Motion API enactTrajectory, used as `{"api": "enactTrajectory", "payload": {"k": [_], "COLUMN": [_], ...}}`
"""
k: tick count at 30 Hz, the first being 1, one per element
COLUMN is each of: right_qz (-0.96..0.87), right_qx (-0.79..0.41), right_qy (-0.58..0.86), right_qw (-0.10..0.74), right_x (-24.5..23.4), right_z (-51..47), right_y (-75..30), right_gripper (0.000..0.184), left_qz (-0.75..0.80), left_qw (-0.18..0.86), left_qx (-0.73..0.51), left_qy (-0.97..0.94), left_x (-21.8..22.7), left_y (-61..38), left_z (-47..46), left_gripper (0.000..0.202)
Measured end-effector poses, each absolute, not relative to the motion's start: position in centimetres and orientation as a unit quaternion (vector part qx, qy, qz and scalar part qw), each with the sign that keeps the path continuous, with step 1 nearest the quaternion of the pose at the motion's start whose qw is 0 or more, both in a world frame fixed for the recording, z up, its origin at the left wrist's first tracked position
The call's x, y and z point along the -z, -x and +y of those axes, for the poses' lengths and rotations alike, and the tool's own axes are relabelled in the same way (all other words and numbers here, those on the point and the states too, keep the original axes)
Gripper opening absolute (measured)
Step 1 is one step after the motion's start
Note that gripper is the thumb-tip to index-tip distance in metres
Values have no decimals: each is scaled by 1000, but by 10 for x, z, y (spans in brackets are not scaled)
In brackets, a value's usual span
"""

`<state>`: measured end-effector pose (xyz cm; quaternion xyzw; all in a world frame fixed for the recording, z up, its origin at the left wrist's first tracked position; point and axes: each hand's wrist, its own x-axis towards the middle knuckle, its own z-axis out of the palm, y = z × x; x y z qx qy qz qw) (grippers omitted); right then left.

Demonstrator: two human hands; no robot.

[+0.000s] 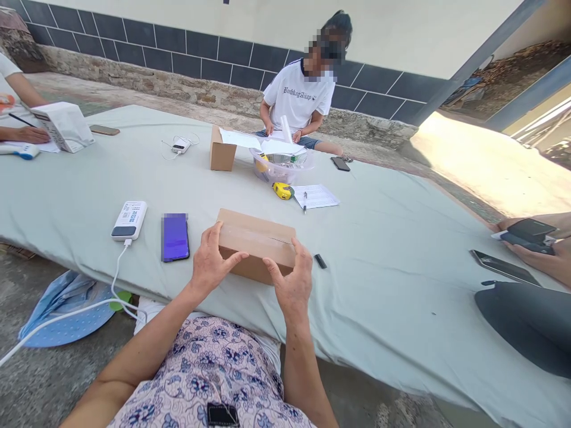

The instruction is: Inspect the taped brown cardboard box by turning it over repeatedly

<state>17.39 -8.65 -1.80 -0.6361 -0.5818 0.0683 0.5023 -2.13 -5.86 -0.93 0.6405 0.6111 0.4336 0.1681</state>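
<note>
A closed brown cardboard box, with clear tape along its top, lies on the cloth-covered table in front of me. My left hand grips its left end, thumb along the near edge. At the opposite end, my right hand holds the box the same way. To the left of my left hand lies a phone with a purple screen. A small black piece, perhaps a cap, is just right of my right hand.
A white power bank with a cable sits left. Beyond the box are a yellow tape measure, a written sheet, a clear plastic basin and another cardboard box. People sit at the far side, left and right.
</note>
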Motion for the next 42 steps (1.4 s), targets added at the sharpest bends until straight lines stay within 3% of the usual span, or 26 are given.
{"api": "enactTrajectory", "payload": {"k": [7, 15, 23, 28, 33, 42], "right_qz": [-522, -476, -471, -481, -496, -480], "right_qx": [-223, -376, -352, -341, -349, -339], "right_qy": [626, 498, 464, 472, 514, 533], "right_qw": [535, 619, 662, 655, 607, 608], "right_x": [17, 33, 54, 57, 59, 65], "right_z": [-84, -71, -64, -63, -62, -60], "right_y": [-193, -212, -213, -211, -207, -205], "right_gripper": [76, 68, 66, 72, 62, 58], "left_qz": [614, 601, 592, 585, 584, 570], "left_qw": [135, 108, 136, 143, 185, 260], "left_qx": [-407, -408, -436, -468, -509, -567], "left_qy": [-663, -679, -664, -647, -605, -535], "left_x": [13, 14, 15, 17, 19, 24], "left_y": [24, 30, 32, 37, 49, 57], "left_z": [-56, -52, -51, -48, -41, -36], "left_gripper": [92, 90, 88, 87, 92, 91]}}
